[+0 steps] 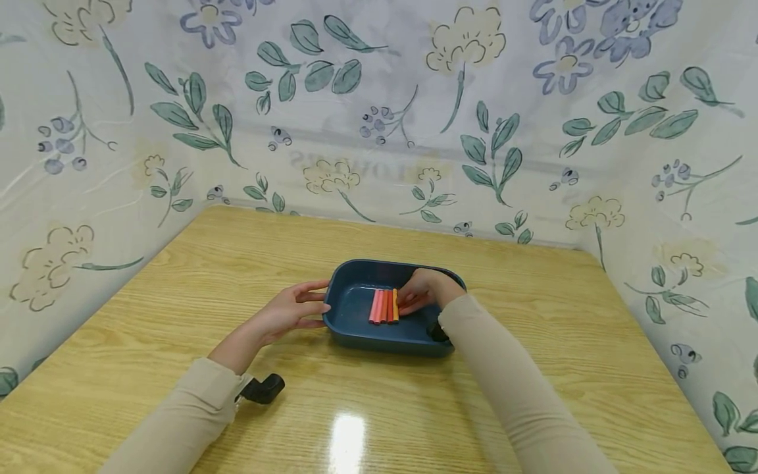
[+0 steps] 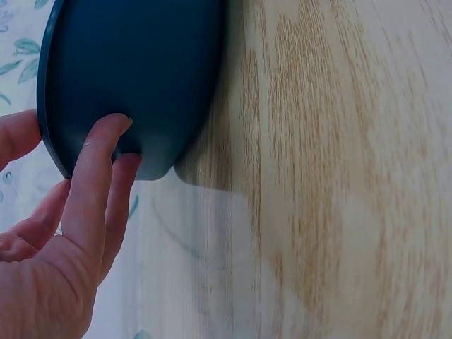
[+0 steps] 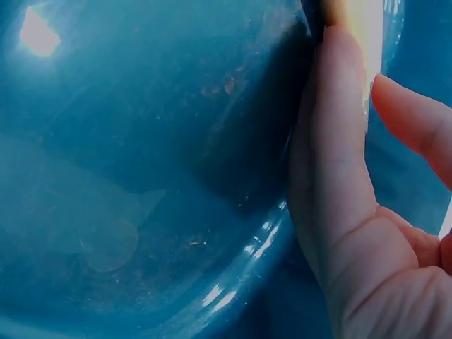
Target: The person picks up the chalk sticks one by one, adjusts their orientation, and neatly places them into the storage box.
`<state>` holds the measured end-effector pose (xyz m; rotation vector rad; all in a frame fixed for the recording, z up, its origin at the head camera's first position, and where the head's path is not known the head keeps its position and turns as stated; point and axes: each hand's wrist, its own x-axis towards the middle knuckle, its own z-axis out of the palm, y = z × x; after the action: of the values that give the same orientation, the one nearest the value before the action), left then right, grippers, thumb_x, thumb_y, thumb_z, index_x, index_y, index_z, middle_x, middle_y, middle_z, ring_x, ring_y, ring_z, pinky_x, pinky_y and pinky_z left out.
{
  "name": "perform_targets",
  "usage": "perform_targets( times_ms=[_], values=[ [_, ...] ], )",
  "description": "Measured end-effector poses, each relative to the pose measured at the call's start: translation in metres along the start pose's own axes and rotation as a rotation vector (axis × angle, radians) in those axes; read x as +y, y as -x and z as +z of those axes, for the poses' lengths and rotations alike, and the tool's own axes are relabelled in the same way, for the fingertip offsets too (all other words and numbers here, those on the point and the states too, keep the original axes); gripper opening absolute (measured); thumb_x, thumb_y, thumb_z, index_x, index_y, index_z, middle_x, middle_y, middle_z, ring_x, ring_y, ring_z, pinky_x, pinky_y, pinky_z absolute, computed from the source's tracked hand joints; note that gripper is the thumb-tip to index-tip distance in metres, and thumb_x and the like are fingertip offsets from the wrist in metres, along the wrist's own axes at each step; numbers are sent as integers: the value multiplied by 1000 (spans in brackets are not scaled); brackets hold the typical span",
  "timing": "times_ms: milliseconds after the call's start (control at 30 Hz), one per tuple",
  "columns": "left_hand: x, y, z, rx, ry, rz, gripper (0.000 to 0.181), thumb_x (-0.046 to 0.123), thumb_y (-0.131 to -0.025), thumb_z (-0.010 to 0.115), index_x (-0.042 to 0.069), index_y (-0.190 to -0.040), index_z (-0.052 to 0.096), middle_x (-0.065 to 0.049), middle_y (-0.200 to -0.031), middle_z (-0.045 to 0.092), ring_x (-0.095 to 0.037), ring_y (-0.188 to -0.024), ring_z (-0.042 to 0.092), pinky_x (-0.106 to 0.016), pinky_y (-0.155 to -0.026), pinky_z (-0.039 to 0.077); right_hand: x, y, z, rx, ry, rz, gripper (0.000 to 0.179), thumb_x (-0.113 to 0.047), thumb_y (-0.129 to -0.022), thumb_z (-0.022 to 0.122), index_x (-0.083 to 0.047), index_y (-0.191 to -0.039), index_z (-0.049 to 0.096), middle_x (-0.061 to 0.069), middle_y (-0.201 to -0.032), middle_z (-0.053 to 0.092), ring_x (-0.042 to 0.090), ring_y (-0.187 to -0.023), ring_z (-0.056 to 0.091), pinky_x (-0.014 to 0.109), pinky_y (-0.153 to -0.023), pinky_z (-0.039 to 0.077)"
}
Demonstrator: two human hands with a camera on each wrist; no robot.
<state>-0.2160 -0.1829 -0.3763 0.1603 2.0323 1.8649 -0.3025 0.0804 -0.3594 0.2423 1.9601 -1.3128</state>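
A dark blue rounded tray (image 1: 379, 343) stands on the table. Inside, a row of several thin coloured sticks, like short pencils or crayons, runs from pink (image 1: 376, 307) through red (image 1: 387, 307) to yellow (image 1: 395, 307). The right hand (image 1: 423, 289) reaches in from the right and pinches the yellow stick (image 3: 370, 42) between finger and thumb, at the row's right side. At the tray's left end the left hand (image 1: 284, 313) touches it, its fairly straight fingers (image 2: 92, 187) against the outer wall (image 2: 141, 63) and one digit at the rim. The right hand partly covers the tray's right half.
The tray sits on a wood-grain table (image 1: 331, 243). A floral sheet (image 1: 379, 105) hangs behind the table and along both sides. Black wrist devices (image 1: 263, 388) are strapped at the cuffs of both beige sleeves (image 1: 515, 388).
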Motion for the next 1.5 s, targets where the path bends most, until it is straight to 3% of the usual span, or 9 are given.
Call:
perform_targets(
  times_ms=[267,467,667,833,1133,1333,1500],
  values=[
    [1,-1,3,-7,6,4,64,4,-91,58,-2,-145,24,-32,-138,32,-31,-109,55,-42,-86,50,-3,7,-4,13,22,-21,26,6,-84,61,12,-110,58,16,-91,59,22,-74,63,32,-75,55],
    [0,-1,2,-15,1,8,64,4,-91,58,-2,-145,23,-32,-138,31,-33,-111,54,-42,-87,50,-13,17,-6,-39,-23,-97,35,1,-90,57,11,-123,52,20,-108,60,24,-88,62,36,-83,52],
    [-1,-1,3,-7,-2,-1,65,5,-91,58,-2,-145,23,-32,-139,31,-32,-111,54,-42,-86,50,-22,32,-5,-95,-70,-156,37,-3,-93,54,10,-127,48,27,-126,51,31,-106,57,40,-94,46],
    [-2,-1,3,-10,-1,1,65,5,-91,58,-2,-145,23,-31,-140,30,-32,-111,54,-42,-86,50,-25,47,-4,-129,-108,-214,40,-4,-95,51,12,-130,44,30,-129,46,31,-104,58,43,-98,42],
    [1,-2,2,-24,-2,9,65,4,-92,57,-3,-145,21,-31,-140,29,-33,-112,53,-42,-87,50,-9,79,-17,-106,-129,-368,40,-5,-96,49,13,-131,42,20,-104,58,40,-108,55,47,-98,39],
    [2,0,1,-18,0,0,64,2,-92,57,-3,-145,21,-32,-139,29,-32,-110,55,-42,-87,50,10,97,-31,-46,-182,-414,40,-4,-94,52,14,-128,43,15,-95,61,22,-82,65,42,-92,46],
    [2,0,1,-14,-8,2,64,3,-92,57,-3,-145,22,-32,-139,30,-31,-109,55,-42,-87,50,31,107,-47,37,-190,-431,38,-5,-92,54,14,-125,46,11,-90,63,19,-79,64,35,-84,52]
  ],
)
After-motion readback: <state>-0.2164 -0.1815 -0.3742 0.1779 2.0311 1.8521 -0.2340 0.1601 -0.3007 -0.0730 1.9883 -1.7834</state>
